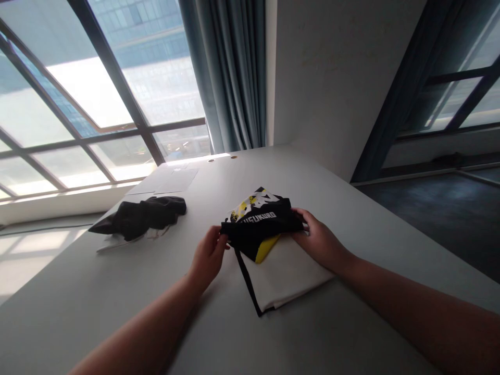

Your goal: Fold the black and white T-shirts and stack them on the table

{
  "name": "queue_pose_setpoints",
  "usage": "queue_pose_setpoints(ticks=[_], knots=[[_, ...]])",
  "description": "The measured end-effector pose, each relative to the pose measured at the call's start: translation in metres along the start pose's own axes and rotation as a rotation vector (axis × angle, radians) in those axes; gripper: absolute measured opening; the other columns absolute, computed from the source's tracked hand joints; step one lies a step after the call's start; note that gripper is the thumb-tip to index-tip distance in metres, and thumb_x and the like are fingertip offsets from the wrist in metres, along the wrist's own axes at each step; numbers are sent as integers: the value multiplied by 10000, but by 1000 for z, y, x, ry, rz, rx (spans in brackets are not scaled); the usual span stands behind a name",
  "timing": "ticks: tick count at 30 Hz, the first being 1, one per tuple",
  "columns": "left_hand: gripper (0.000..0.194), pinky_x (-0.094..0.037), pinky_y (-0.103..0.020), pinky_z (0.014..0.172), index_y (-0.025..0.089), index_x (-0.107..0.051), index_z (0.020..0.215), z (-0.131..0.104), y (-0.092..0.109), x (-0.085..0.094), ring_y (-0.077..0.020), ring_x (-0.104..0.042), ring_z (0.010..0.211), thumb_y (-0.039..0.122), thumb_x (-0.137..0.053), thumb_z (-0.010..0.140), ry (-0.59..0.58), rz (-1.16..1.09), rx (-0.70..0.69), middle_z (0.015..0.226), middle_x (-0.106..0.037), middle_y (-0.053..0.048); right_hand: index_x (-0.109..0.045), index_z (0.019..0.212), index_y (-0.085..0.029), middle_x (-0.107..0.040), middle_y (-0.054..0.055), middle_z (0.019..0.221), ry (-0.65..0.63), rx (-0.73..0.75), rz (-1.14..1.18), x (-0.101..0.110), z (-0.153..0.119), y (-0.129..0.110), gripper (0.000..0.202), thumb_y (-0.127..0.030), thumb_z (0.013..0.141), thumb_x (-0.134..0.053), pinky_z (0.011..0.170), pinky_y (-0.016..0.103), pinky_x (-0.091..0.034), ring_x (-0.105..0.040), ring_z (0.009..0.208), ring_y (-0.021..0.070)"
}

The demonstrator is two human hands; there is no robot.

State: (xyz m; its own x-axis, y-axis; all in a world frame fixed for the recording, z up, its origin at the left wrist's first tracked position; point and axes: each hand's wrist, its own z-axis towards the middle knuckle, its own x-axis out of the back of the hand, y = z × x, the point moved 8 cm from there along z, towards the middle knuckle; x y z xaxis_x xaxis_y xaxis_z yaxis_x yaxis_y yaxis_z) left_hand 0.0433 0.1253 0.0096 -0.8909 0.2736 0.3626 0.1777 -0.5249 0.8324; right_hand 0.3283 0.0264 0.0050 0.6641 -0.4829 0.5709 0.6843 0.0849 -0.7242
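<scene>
Step (prob.): fold. L hand [209, 257] & R hand [318, 237] pinch opp. ends of printed garment [253, 227]. Next req.: lower fold, align edges.

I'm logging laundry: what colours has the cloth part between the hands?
That cloth is mainly black, with yellow and whitish areas; head view.

Folded garment [274, 252], dark bundle [142, 216] on table [211, 192]

Head-worn view — forward, down across the table [97, 307]
</scene>
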Motion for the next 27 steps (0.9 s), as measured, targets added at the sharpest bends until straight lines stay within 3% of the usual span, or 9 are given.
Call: queue_pose_setpoints(ticks=[5, 10, 13, 15, 17, 19, 20, 24, 27], knots=[[344, -522, -232, 523, 228, -537, 981, 11, -42, 46, -133, -603, 653, 522, -644, 840, 276, -373, 329, 832, -581, 25, -737, 946, -211, -717, 89, 1014, 8, 182, 14, 8, -5, -28, 181, -356, 960, -629, 963, 428, -567, -687, 985, 250], [236, -536, -294, 609, 204, -557, 1002, 23, -84, 101, -191, -635, 744, 332, -625, 816, 467, -177, 471, 853, -599, -35, -727, 973, -216, -702, 109, 1139, -96, 470, -27, -2, -16, -59, 138, -217, 963, -589, 1023, 468, -550, -644, 1121, 267], [264, -571, -369, 767, 212, -544, 1105, 24, -72, 119, -239, -653, 942, 283, -571, 853, 571, 86, 343, 1023, -627, -82, -723, 1195, -228, -582, 121, 1431, -140, 476, -84, -9, -18, -57, 286, -181, 947, -590, 1145, 517, -480, -552, 1341, 294], [240, -550, -421, 934, 205, -580, 1119, 26, -36, 103, -269, -629, 1122, 279, -553, 893, 471, 354, 57, 1185, -629, -119, -675, 1334, -240, -455, 118, 1569, -158, 462, -84, -12, -18, -54, 399, -180, 951, -581, 1179, 508, -457, -501, 1414, 292], [246, -505, -445, 1046, 206, -628, 1153, 20, -4, 58, -277, -616, 1207, 305, -521, 954, 155, 515, -228, 1254, -646, -124, -648, 1384, -248, -402, 111, 1608, -181, 446, -77, -14, -18, -51, 436, -190, 958, -575, 1173, 480, -470, -503, 1418, 280], [367, -489, -460, 1086, 222, -619, 1310, 4, 9, 12, -285, -627, 1237, 363, -548, 979, -168, 579, -356, 1311, -659, -125, -667, 1363, -242, -467, 112, 1552, -211, 420, -95, -16, -17, -48, 414, -202, 961, -580, 1159, 468, -483, -534, 1381, 274], [479, -486, -474, 1098, 222, -563, 1421, -1, 9, -1, -299, -616, 1275, 393, -577, 973, -222, 606, -351, 1379, -635, -140, -689, 1332, -235, -522, 115, 1497, -227, 411, -108, -17, -17, -46, 388, -206, 959, -586, 1152, 472, -488, -554, 1354, 277], [746, -458, -528, 1148, 159, -303, 1626, 0, -14, -2, -338, -550, 1390, 363, -577, 963, -72, 660, -137, 1503, -561, -194, -744, 1242, -210, -630, 128, 1357, -260, 413, -141, -20, -16, -46, 326, -210, 950, -597, 1103, 491, -519, -613, 1241, 285], [713, -478, -522, 1119, 142, -380, 1588, 10, -31, 6, -334, -624, 1293, 238, -573, 908, -88, 692, -48, 1390, -661, -176, -746, 1240, -215, -637, 127, 1354, -257, 434, -144, -21, -16, -47, 324, -211, 955, -591, 1096, 503, -520, -617, 1232, 286]])
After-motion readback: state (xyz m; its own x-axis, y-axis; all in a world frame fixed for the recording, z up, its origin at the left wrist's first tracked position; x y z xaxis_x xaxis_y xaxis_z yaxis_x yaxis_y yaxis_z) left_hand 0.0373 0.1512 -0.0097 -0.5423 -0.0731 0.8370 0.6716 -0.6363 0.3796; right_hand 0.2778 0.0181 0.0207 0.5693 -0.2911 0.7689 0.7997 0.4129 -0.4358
